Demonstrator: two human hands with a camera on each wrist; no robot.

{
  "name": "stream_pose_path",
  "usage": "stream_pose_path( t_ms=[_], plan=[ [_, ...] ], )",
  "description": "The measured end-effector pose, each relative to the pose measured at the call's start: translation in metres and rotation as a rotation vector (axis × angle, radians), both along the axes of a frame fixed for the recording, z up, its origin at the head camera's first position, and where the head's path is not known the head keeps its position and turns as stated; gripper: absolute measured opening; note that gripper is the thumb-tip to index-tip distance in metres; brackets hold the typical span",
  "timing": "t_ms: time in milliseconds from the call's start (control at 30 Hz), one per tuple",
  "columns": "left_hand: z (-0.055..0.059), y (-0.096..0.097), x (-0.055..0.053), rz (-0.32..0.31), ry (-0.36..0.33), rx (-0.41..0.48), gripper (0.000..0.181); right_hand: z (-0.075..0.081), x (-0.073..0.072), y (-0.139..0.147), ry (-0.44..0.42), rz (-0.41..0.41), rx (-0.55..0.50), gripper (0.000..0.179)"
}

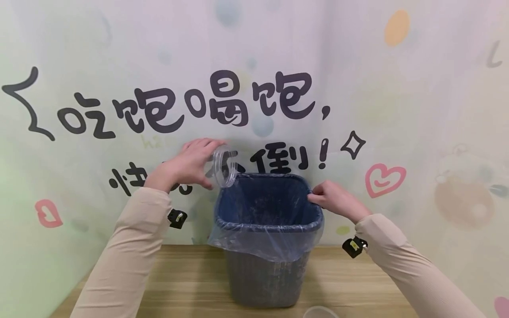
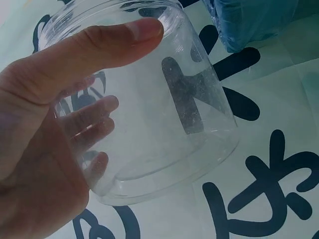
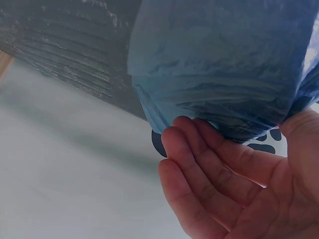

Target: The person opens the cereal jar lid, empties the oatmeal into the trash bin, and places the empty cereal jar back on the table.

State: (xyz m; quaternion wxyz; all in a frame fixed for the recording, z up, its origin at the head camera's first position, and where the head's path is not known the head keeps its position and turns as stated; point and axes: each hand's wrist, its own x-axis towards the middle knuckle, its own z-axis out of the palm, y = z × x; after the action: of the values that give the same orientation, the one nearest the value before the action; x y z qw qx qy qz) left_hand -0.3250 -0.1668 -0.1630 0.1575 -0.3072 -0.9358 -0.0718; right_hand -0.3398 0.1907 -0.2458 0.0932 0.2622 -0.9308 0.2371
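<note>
My left hand (image 1: 184,165) grips a clear plastic jar (image 1: 225,168), tipped on its side by the bin's upper left corner. Its ridged mouth faces right, toward the bin. In the left wrist view the thumb lies across the jar (image 2: 164,164) near its mouth, the other fingers show through the far wall, and nothing shows inside. A dark trash bin (image 1: 266,282) stands upright, a thin translucent bluish liner (image 1: 274,247) folded over its rim. My right hand (image 1: 336,199) pinches the right side of the rim through the liner (image 3: 214,84), fingers curled on the outside.
The bin stands on a wood-grain table (image 1: 187,274). Close behind is a pale backdrop (image 1: 417,119) with black lettering and pink hearts. At the bottom edge, right of the bin, a whitish round object (image 1: 320,312) is partly cut off.
</note>
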Motion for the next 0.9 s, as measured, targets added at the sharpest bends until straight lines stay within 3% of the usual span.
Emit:
stream_pose_path(
  t_ms=[567, 767, 900],
  plan=[
    [-0.018, -0.027, 0.000, 0.027, -0.025, 0.126, 0.100, 0.001, 0.001, 0.000, -0.019, -0.002, 0.000, 0.035],
    [-0.025, -0.039, 0.002, -0.036, -0.027, 0.255, 0.099, 0.002, 0.001, -0.001, -0.018, 0.002, 0.001, 0.034],
    [-0.030, -0.046, 0.005, -0.022, -0.057, 0.304, 0.102, 0.001, 0.001, 0.000, -0.024, 0.000, 0.001, 0.034]
  ],
)
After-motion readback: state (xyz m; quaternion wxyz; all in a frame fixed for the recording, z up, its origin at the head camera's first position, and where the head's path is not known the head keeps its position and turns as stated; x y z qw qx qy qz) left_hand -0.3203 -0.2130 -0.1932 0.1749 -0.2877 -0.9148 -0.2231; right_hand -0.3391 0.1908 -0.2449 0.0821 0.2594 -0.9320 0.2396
